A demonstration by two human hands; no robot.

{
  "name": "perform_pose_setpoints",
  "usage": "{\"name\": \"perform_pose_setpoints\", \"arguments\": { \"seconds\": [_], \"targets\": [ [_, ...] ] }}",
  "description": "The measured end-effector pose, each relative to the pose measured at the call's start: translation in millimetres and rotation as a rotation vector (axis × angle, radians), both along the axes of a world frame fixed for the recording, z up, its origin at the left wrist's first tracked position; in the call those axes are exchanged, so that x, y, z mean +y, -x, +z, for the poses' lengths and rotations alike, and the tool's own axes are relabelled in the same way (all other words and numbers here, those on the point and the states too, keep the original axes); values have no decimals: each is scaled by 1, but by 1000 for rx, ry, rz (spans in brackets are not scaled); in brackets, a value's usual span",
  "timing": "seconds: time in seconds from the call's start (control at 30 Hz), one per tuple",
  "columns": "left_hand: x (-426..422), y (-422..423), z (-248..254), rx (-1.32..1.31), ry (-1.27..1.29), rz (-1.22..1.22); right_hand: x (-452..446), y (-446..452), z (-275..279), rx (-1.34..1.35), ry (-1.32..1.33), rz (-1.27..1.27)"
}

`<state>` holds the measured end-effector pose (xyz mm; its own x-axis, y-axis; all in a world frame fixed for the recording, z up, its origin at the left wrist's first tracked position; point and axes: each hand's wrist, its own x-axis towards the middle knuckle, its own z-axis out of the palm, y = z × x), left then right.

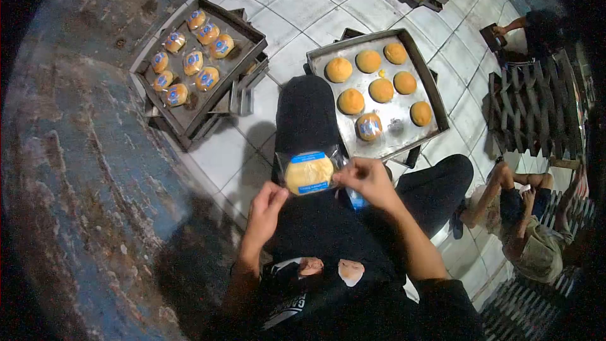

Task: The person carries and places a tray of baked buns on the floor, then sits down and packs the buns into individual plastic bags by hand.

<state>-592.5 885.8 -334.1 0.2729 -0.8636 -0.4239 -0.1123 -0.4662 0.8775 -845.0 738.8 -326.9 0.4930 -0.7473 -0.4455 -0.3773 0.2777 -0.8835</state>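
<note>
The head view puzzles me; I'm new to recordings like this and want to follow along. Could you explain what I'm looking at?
There is no machine here, just a person's two bare hands. The one picture comes from a camera worn on that person's head, looking forward and down, so you see their dark-clothed leg from above.

In front of it, a bun in a clear wrapper with blue print is held: the left hand is at its lower left edge, the right hand at its right end.

Beyond are two trays. The left tray carries nine wrapped buns; the right tray carries seven unwrapped buns and one wrapped.

At the far right, another person is partly visible.
</note>
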Motion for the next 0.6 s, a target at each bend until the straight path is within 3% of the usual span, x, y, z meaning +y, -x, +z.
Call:
{"name": "perform_pose_setpoints", "arguments": {
  "seconds": [0.03, 0.1, 0.13, 0.23, 0.27, 0.3, 0.37, 0.4, 0.5, 0.53, 0.6],
  "targets": [
    [-1, 0, -4, -1, 18, -3, -1, 0, -4, 1, -2, -6],
    [-4, -3, -18, -4, 53, -11, -10, -1, -18, -224, -281, 13],
    [-4, -7, -26, 17, 63, -41, -16, 0, -24, -204, -337, 121],
    [-4, -8, -25, 65, 108, -20, -22, 2, -13, -282, -212, 256],
    [-8, -6, -23, 102, 134, 39, -24, 7, -4, -324, 130, 392],
    [-14, -4, -22, 110, 132, 7, -20, 9, 2, -337, 218, 389],
    [-23, 2, -24, -106, 224, 8, -20, 20, 6, -361, -6, 473],
    [-32, 8, -21, -68, 259, 36, -20, 30, 8, -429, -254, 453],
    [-55, 28, 3, -226, 308, -68, -28, 63, 29, -478, -242, 210],
    [-59, 31, 1, -214, 314, -87, -28, 74, 23, -353, -34, 83],
    [-65, 31, -6, -464, 313, -91, -36, 97, 23, 6, 300, -221]
  ]
}}
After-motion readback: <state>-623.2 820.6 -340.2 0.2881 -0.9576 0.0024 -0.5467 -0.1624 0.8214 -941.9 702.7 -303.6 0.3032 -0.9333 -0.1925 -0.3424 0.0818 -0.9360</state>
